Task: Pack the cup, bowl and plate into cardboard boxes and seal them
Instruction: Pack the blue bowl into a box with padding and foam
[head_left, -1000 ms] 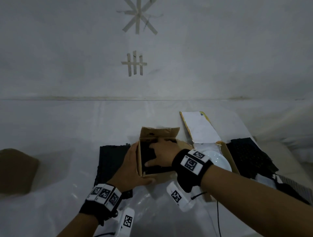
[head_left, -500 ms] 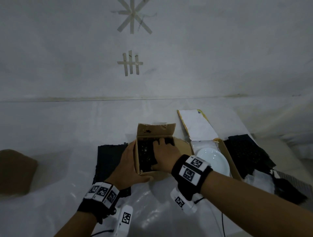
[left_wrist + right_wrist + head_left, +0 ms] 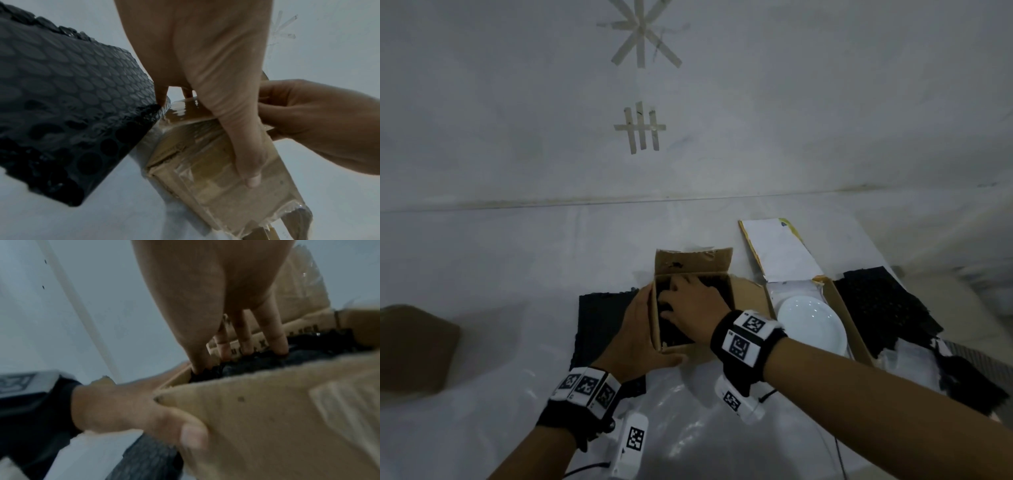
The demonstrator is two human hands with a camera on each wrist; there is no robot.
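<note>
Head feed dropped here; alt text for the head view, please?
Right hand presses black bubble wrap into a small open cardboard box; left hand grips its left wall. Beside it, a white plate lies in a second open box.

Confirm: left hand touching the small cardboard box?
Touching. Left wrist view: the left hand lays its thumb flat across the small cardboard box, no gap visible.

The left hand (image 3: 637, 335) clasps the box (image 3: 693, 262) at its corner, thumb along the near side. The right hand (image 3: 695, 308) reaches inside, fingers (image 3: 273, 334) straight, pressing down.
</note>
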